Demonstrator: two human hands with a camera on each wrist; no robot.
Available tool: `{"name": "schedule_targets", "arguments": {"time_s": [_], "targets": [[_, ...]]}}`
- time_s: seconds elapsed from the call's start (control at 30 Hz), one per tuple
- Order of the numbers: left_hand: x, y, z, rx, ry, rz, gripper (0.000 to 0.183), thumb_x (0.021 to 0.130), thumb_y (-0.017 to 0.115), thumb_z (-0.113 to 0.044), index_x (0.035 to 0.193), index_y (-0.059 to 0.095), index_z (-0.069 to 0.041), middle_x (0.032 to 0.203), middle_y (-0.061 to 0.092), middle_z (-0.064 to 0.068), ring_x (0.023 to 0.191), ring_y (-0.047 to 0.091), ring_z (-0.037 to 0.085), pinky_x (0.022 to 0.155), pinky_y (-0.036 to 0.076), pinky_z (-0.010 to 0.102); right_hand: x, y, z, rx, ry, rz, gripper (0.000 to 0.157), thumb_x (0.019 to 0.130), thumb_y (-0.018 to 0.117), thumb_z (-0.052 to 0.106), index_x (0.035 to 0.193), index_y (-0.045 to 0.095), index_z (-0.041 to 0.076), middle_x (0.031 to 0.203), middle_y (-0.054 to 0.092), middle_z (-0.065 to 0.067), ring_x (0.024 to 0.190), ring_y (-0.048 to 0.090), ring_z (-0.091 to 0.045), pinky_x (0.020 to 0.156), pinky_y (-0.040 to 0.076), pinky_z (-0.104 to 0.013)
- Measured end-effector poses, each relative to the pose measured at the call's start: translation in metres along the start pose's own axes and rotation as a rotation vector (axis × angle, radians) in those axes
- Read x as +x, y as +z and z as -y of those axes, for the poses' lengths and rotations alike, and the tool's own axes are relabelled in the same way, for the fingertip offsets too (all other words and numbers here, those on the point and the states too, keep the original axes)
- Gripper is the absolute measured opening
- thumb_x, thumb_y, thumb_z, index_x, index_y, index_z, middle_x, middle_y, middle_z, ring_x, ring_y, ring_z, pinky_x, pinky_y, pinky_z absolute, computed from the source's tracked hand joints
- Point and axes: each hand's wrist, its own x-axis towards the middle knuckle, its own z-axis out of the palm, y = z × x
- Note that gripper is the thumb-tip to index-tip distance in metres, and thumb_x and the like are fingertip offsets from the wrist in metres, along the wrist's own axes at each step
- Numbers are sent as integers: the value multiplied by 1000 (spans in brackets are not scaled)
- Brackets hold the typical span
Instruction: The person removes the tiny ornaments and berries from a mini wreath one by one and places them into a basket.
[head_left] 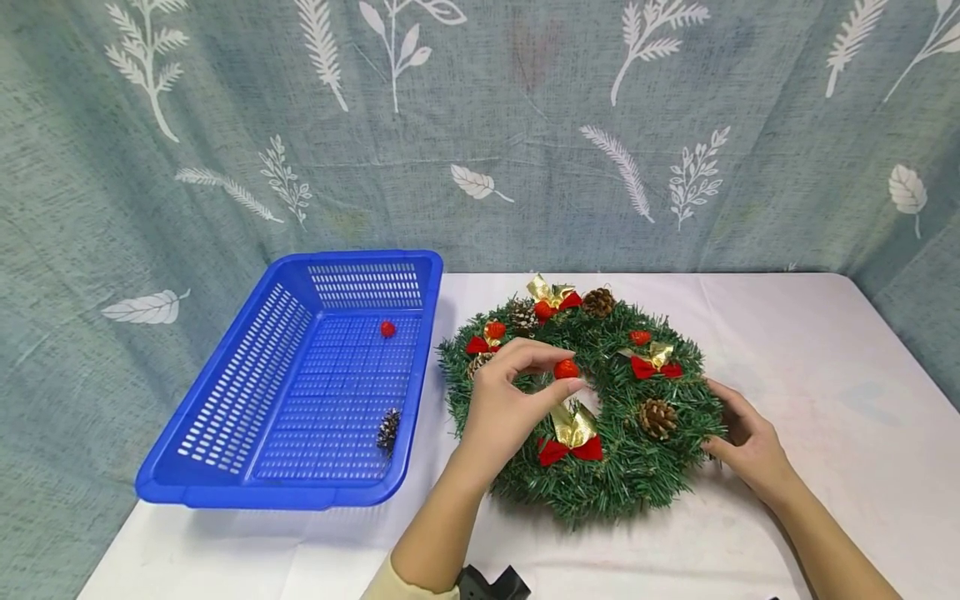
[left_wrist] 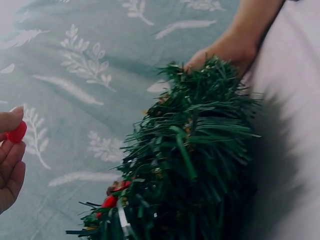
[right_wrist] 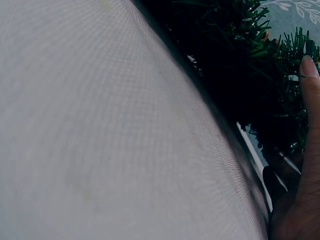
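A green Christmas wreath [head_left: 600, 496] lies on the white table, trimmed with pine cones [head_left: 657, 418], red berries [head_left: 640, 337] and red-and-gold bows [head_left: 572, 446]. Above its centre opening, my left hand [head_left: 504, 408] pinches a small red berry ornament [head_left: 566, 369] between thumb and fingers. The left wrist view shows that berry [left_wrist: 17, 132] at the fingertips, apart from the greenery. My right hand [head_left: 753, 454] grips the wreath's right edge, thumb [right_wrist: 310, 75] against the green needles; some of its fingers are hidden by the wreath.
Left of the wreath stands a blue plastic basket [head_left: 161, 483]. Inside it are one red berry [head_left: 387, 328] and a frosted pine cone [head_left: 388, 432]. A grey-green curtain [head_left: 495, 225] with white leaf prints hangs behind the table [head_left: 840, 375].
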Motion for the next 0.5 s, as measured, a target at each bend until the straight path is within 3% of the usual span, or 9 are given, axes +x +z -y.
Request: {"name": "schedule_targets", "arguments": {"time_s": [0.27,0.5], "targets": [[2,-10,-4,48,44,-46,26,76,80,-22,101,73,-18,99,65,-8,92,58,6,83,50,28,-1,-1,1,-30,24,1,76,75,60,-22,144,32,-5,140,38,19,130,31,10,98,31,-4],[-1,-17,-10,45,28,-85,26,76,80,-24,100,73,-20,98,65,-9,93,57,5,84,50,31,0,-1,0,12,5,-2,76,75,61,-21,144,33,-4,141,39,16,130,32,9,97,32,-4]]}}
